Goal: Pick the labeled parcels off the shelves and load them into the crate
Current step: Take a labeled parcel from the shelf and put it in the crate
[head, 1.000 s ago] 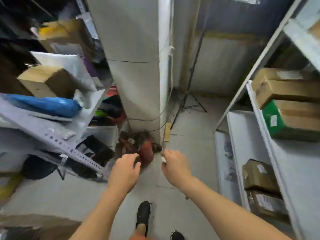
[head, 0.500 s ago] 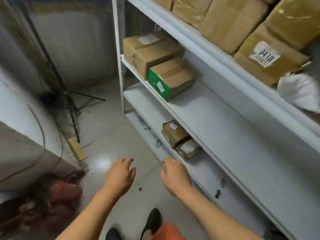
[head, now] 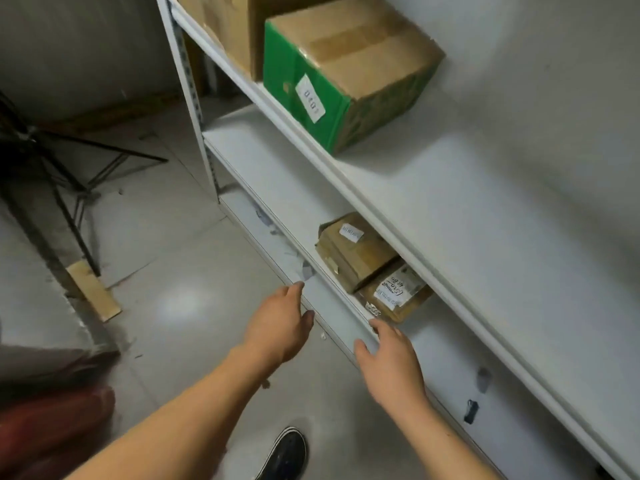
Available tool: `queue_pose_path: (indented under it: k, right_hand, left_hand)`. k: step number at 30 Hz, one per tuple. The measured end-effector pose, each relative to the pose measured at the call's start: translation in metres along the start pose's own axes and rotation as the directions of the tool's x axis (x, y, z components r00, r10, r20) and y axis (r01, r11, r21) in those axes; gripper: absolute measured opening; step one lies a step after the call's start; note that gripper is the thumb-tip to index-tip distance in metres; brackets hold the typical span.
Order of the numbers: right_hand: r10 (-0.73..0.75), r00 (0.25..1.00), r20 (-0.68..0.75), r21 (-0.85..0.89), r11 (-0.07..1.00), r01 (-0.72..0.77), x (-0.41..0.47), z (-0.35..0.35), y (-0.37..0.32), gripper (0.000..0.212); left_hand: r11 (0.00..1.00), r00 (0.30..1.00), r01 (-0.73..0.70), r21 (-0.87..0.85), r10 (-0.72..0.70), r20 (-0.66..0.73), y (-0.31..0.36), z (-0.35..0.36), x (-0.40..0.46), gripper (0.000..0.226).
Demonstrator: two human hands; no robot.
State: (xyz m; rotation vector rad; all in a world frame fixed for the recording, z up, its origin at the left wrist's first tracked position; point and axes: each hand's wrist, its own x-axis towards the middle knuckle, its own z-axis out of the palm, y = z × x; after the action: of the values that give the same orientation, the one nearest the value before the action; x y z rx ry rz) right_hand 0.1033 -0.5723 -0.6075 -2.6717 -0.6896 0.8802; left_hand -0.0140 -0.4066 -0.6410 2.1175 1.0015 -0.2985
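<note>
Right now both bare hands reach forward toward a white metal shelving unit [head: 450,216] and neither one has hold of anything. The left hand [head: 280,327] hovers over the grey floor [head: 180,306] just in front of the lower shelf edge, fingers relaxed and lightly bent, thumb apart from them. The right hand [head: 391,365] is spread with fingers fairly straight, its fingertips at or just above the front lip of the lower shelf; whether they touch the lip cannot be told.

Two small parcels sit side by side on that lower shelf, just beyond the right hand. The nearer brown parcel [head: 394,296] carries a white label with handwritten marks and lies partly under the shelf above. Touching it on the far side is a taped cardboard parcel [head: 353,251] with a small white label on top.

On the shelf above stands a green and brown cardboard box [head: 346,71] with a white label on its green side, well apart from both hands. Beside it, farther back, is a plain brown carton [head: 225,26], cut off by the top edge.

To the left a black tripod [head: 69,168] stands on the floor, with a strip of wood [head: 93,291] lying near its feet. A blurred red object [head: 52,420] sits at the lower left. One black shoe [head: 285,452] shows between the forearms.
</note>
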Motion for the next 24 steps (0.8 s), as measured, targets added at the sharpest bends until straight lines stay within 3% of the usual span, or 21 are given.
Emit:
queue_pose_path:
  k: [8,11,15,17,20,22,24]
  right_hand:
    - [0.049,0.988,-0.145,0.079,0.996,-0.038,0.131,0.051,0.012,0.067]
    - [0.144,0.964,-0.223,0.240,0.967,-0.089,0.169,0.061,0.007,0.079]
    - [0.340,0.911,-0.234,0.550,0.819,-0.164,0.201,0.073,-0.003,0.072]
    - [0.378,0.893,-0.243,0.565,0.803,-0.186,0.206,0.081,-0.005,0.076]
    - [0.389,0.887,-0.249,0.598,0.782,-0.175,0.204,0.084,-0.011,0.051]
    - [0.389,0.895,-0.220,0.694,0.707,-0.136,0.198,0.085,-0.013,0.042]
    - [0.347,0.923,-0.164,0.800,0.594,-0.081,0.186,0.086,-0.014,0.048]
  left_hand:
    - [0.994,0.991,-0.105,0.025,0.107,-0.083,-0.009,0.017,0.159,0.071]
    - [0.990,0.986,-0.132,-0.044,0.127,-0.109,-0.006,0.013,0.204,0.084]
    - [0.951,0.993,-0.116,-0.287,0.121,0.000,0.005,0.009,0.244,0.094]
    - [0.887,0.989,-0.041,-0.459,0.100,0.105,0.005,0.013,0.253,0.085]
    - [0.801,0.987,-0.008,-0.599,0.102,0.124,-0.004,0.025,0.252,0.050]
    - [0.755,0.991,-0.004,-0.655,0.092,0.100,-0.011,0.027,0.243,0.042]
    - [0.660,0.993,0.025,-0.750,0.071,0.096,-0.021,0.025,0.226,0.044]
